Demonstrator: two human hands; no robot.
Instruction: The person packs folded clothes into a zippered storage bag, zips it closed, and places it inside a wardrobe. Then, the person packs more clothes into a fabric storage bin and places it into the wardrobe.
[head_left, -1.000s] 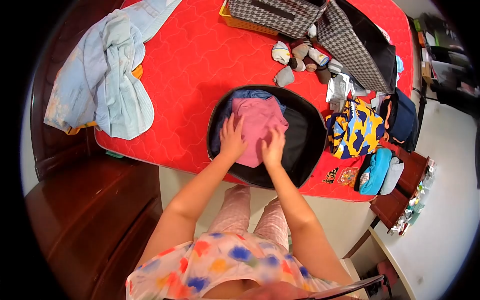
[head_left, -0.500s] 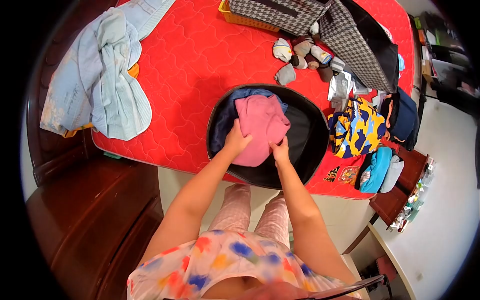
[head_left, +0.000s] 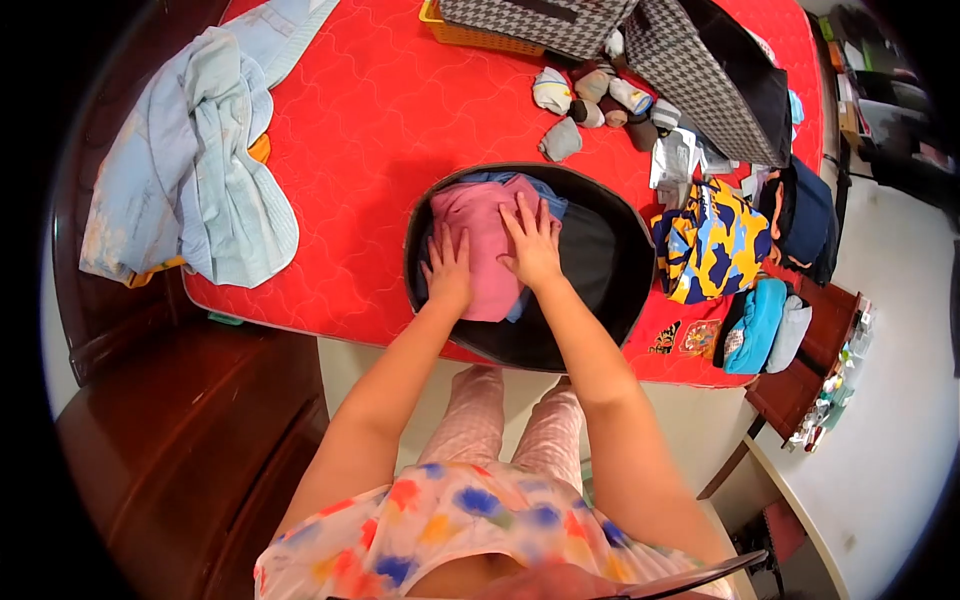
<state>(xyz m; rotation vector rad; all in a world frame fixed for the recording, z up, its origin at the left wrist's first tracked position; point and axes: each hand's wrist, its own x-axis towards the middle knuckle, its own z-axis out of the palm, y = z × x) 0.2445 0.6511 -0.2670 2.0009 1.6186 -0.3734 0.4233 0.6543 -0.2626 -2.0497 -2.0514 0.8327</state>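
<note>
A folded pink garment (head_left: 485, 270) lies in the left part of a black storage box (head_left: 610, 300), on top of blue clothing (head_left: 551, 197) that shows at its edges. My left hand (head_left: 448, 268) rests flat on the garment's left side, fingers spread. On its upper right side, my right hand (head_left: 532, 245) also lies flat with fingers apart. Both palms touch the cloth without gripping it. The black floor of the box shows to the right of the garment.
The box stands at the near edge of a red mattress (head_left: 340, 180). Rolled socks (head_left: 562, 139), a houndstooth box (head_left: 700, 80) and a yellow basket (head_left: 480, 36) are beyond it. A patterned garment (head_left: 712, 245) and folded clothes (head_left: 765, 325) lie right; pale blue fabric (head_left: 220, 170) lies left.
The pink garment has gone down and left onto the blue clothing. My hands have let go of its edges and now lie spread on top of it.
</note>
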